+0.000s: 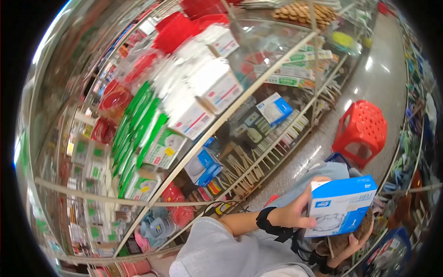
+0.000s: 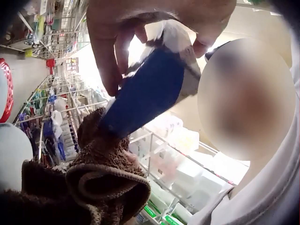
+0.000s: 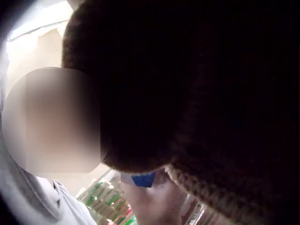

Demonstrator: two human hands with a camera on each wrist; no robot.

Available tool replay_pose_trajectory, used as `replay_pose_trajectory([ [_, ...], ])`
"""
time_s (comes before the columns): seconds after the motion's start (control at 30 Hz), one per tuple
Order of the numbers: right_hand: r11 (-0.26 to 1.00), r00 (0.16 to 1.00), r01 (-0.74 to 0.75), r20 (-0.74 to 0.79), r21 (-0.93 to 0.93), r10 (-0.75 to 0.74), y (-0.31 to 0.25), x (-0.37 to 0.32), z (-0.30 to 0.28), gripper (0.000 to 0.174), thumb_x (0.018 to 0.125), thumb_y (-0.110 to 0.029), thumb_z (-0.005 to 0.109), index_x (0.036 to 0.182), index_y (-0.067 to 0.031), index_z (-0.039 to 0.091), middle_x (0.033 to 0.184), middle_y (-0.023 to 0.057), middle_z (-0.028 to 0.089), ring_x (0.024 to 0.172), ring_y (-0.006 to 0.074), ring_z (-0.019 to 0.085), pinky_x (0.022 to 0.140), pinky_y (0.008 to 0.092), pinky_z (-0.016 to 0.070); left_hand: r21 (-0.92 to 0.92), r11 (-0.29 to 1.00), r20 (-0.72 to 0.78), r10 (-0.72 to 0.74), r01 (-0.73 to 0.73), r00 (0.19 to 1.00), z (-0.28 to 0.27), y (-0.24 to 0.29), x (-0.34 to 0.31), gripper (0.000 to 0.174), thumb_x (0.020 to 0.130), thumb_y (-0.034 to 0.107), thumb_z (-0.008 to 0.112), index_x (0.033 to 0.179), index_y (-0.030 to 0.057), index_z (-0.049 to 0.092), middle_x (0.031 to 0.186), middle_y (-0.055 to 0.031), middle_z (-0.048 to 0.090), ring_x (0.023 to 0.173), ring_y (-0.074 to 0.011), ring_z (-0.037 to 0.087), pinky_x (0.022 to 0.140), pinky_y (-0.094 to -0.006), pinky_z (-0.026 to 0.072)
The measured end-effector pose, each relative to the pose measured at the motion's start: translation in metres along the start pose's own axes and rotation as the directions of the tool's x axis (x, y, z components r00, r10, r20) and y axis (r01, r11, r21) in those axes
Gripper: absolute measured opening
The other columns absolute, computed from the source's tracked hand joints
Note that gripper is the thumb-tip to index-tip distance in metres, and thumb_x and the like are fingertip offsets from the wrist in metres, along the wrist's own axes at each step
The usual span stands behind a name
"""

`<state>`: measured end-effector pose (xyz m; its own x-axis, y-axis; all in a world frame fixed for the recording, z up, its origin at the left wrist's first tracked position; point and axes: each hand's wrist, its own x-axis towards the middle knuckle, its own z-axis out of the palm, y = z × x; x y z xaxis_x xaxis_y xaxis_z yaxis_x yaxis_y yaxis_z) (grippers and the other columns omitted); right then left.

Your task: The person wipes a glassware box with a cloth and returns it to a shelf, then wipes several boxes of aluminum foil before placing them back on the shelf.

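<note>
In the head view my left hand [image 1: 297, 210] grips a blue-and-white glassware box [image 1: 344, 207], thumb on its printed front, which carries a drawing of a bowl. The left wrist view shows the fingers and thumb spanning the same box [image 2: 150, 89] from above. A brown towel [image 2: 112, 173] is bunched right under it. My right hand [image 1: 351, 249] holds that towel below the box, its thumb over the fabric. Dark brown fabric [image 3: 140, 93] fills most of the right wrist view and hides the right fingers there.
A shelf rack on the left carries white boxes [image 1: 198, 115], green packs [image 1: 138, 134] and red tubs [image 1: 173, 32]. Similar blue-and-white boxes [image 1: 276, 108] stand on a lower shelf. A red plastic stool [image 1: 362, 131] stands in the aisle. Hanging goods line the right side.
</note>
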<state>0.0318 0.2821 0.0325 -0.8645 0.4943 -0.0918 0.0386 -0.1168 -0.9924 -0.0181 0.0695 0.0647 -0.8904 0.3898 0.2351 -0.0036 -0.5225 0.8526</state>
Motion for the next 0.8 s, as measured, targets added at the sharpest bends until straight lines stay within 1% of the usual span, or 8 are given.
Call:
replay_pose_trajectory([
  [0.03, 0.998, 0.998, -0.023, -0.052, 0.062, 0.026, -0.006, -0.002, 0.006, 0.077, 0.067, -0.021, 0.048, 0.139, -0.0002, 0.029, 0.137, 0.0226, 0.036, 0.126, 0.0363, 0.038, 0.104, 0.0489, 0.0327, 0.106, 0.988, 0.087, 0.105, -0.114, 0.991, -0.003, 0.008, 0.009, 0.093, 0.077, 0.028, 0.069, 0.145, 0.0007, 0.011, 0.148, -0.0121, 0.017, 0.136, -0.0193, 0.019, 0.109, -0.0348, 0.0198],
  [0.2, 0.997, 0.982, 0.062, -0.182, 0.046, -0.053, -0.023, -0.006, 0.036, 0.061, 0.084, -0.02, 0.042, 0.14, 0.0005, 0.028, 0.133, 0.0225, 0.04, 0.115, 0.0293, 0.047, 0.1, 0.0397, 0.0349, -0.094, 0.995, -0.162, 0.007, -0.023, 0.987, 0.025, 0.029, 0.017, 0.082, 0.078, 0.022, 0.062, 0.144, 0.0008, 0.017, 0.142, -0.0117, 0.033, 0.127, -0.0193, 0.036, 0.106, -0.0342, 0.0273],
  [0.3, 0.955, 0.95, 0.219, -0.18, -0.198, -0.255, -0.002, -0.017, 0.042, 0.063, 0.085, -0.024, 0.045, 0.139, 0.0024, 0.027, 0.135, 0.0229, 0.038, 0.119, 0.0264, 0.045, 0.1, 0.0375, 0.0333, -0.073, 0.987, -0.306, 0.117, -0.146, 0.945, 0.035, 0.009, 0.014, 0.082, 0.079, 0.02, 0.06, 0.144, 0.0003, 0.016, 0.143, -0.0119, 0.031, 0.128, -0.019, 0.034, 0.106, -0.0332, 0.0264],
  [0.33, 0.932, 0.954, 0.219, -0.137, -0.29, -0.266, -0.002, -0.023, 0.044, 0.062, 0.083, -0.021, 0.045, 0.138, 0.0035, 0.028, 0.138, 0.0211, 0.035, 0.125, 0.0271, 0.039, 0.103, 0.0364, 0.0308, -0.061, 0.983, -0.332, 0.142, -0.171, 0.933, 0.036, 0.007, 0.012, 0.082, 0.079, 0.02, 0.06, 0.144, 0.0001, 0.016, 0.143, -0.0122, 0.031, 0.129, -0.0191, 0.034, 0.107, -0.0331, 0.026],
  [0.43, 0.992, 0.995, 0.092, 0.02, 0.09, -0.094, -0.022, -0.031, 0.063, 0.076, 0.071, -0.013, 0.056, 0.14, 0.001, 0.026, 0.14, 0.0205, 0.033, 0.128, 0.031, 0.035, 0.106, 0.0412, 0.0262, 0.044, 0.968, -0.404, 0.245, -0.249, 0.881, 0.04, 0.009, 0.006, 0.085, 0.08, 0.024, 0.062, 0.144, -0.0008, 0.013, 0.144, -0.0133, 0.029, 0.13, -0.0198, 0.032, 0.107, -0.0335, 0.0255],
  [0.5, 0.999, 0.982, 0.033, 0.183, 0.016, -0.036, -0.012, -0.044, 0.062, 0.077, 0.064, 0.002, 0.054, 0.137, 0.0018, 0.031, 0.138, 0.0177, 0.036, 0.129, 0.0295, 0.034, 0.109, 0.0397, 0.0223, 0.121, 0.953, -0.476, 0.302, -0.278, 0.826, 0.041, 0.01, 0.005, 0.088, 0.08, 0.029, 0.065, 0.144, -0.0011, 0.012, 0.143, -0.0134, 0.031, 0.128, -0.0204, 0.035, 0.105, -0.0337, 0.0279],
  [0.67, 0.995, 0.98, 0.028, 0.2, -0.097, -0.008, -0.005, -0.043, 0.065, 0.066, 0.071, -0.002, 0.047, 0.135, 0.0048, 0.034, 0.138, 0.0169, 0.038, 0.127, 0.0287, 0.037, 0.108, 0.0382, 0.0252, -0.018, 0.985, -0.426, 0.149, -0.174, 0.892, 0.03, 0.025, -0.004, 0.093, 0.079, 0.028, 0.068, 0.145, 0.0015, 0.008, 0.143, -0.0123, 0.03, 0.129, -0.0207, 0.034, 0.106, -0.0346, 0.027],
  [0.8, 0.987, 0.986, 0.132, 0.093, 0.097, -0.141, -0.013, -0.014, 0.077, 0.06, 0.079, -0.006, 0.043, 0.137, 0.004, 0.032, 0.14, 0.0193, 0.035, 0.128, 0.0293, 0.037, 0.106, 0.0391, 0.0281, 0.075, 0.993, -0.308, 0.112, -0.093, 0.945, 0.022, 0.021, -0.024, 0.089, 0.076, 0.026, 0.067, 0.144, 0.0015, 0.015, 0.142, -0.0117, 0.031, 0.13, -0.0213, 0.033, 0.106, -0.0359, 0.0276],
])
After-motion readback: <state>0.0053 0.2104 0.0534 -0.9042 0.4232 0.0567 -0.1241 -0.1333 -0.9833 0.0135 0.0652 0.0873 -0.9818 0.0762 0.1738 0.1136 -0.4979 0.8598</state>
